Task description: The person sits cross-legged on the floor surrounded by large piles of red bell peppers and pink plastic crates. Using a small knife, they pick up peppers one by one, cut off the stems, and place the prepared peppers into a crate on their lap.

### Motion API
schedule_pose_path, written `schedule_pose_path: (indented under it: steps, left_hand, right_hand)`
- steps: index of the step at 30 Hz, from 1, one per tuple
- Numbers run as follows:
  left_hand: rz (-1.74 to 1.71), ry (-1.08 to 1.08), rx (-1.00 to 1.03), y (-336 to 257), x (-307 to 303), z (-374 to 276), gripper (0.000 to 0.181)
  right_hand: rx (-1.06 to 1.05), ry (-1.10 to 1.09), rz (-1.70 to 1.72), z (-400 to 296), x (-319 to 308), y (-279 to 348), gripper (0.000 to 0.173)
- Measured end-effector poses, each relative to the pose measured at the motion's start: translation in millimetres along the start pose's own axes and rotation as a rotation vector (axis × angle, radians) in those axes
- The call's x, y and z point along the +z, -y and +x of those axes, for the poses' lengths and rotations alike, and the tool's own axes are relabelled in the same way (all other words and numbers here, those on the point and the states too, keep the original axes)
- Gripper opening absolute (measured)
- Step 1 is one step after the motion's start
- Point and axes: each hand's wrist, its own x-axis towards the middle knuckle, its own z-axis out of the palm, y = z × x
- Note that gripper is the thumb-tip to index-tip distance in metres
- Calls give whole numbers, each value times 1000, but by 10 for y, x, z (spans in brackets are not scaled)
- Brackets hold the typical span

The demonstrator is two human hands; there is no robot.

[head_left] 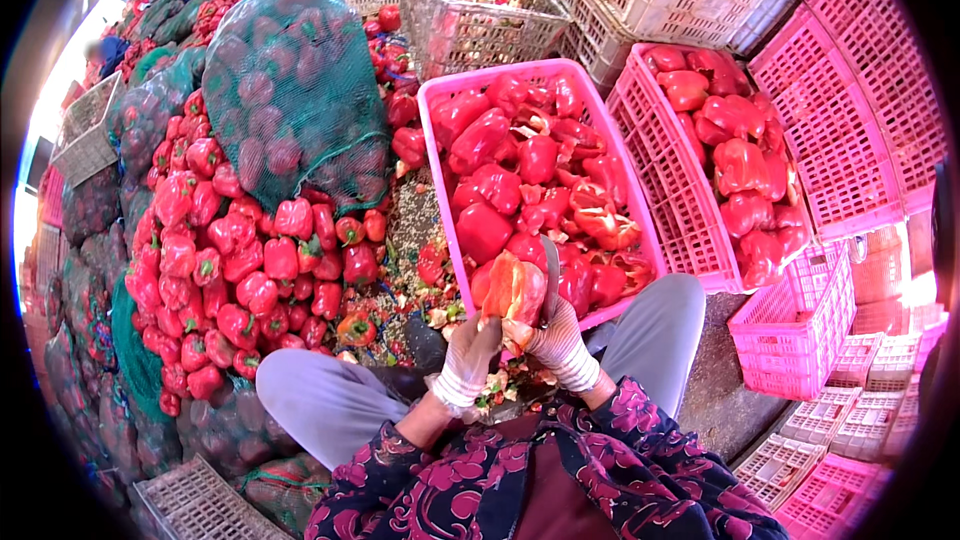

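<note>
My gloved left hand point(466, 360) grips the lower left side of a cut red bell pepper point(514, 286), whose pale orange inner wall faces up. In my gloved right hand point(564, 349) is a knife; its curved blade point(551, 270) points away from me, along the pepper's right side. Pale core pieces show by the right fingers. Both hands are over the near edge of a pink plastic crate point(541, 69) holding cut red peppers point(491, 191). Seeds and trimmings point(495, 390) lie below my hands.
Left is a heap of whole red peppers point(232, 240) beside a full green mesh sack point(300, 90). A second pink crate point(667, 180) of cut peppers stands right. A dirty white crate point(487, 34) ahead holds scraps. Stacked crates point(825, 112) rise at the far right.
</note>
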Motion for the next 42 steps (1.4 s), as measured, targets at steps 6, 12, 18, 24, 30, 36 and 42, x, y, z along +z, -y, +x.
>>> schedule_pose_path:
  steps: [6,12,18,24,30,36,42]
  left_hand:
    - [232,-11,-79,266,-524,87,25]
    - [515,-110,323,-1616,-527,1422,36]
    - [213,-118,370,-2697,-886,2213,37]
    - [473,-381,-226,-1333,-2843,1582,32]
    - [552,-627,-508,481,-3136,1078,49]
    - [1061,-718,-615,1237,-2983,1645,82]
    - [1143,-886,-782,1306,-2922,2044,89]
  right_hand:
    - [119,-8,42,275,-255,457,63]
    - [20,-224,-308,734,-685,207,51]
    - [-141,-373,-663,1525,-1365,-64,37]
    - [-199,-250,-931,2329,-1052,167,48]
    - [-158,-261,-554,1870,-713,384,29]
    - [544,-19,-345,523,-175,632,33]
    - [741,200,-123,-137,-212,132,26]
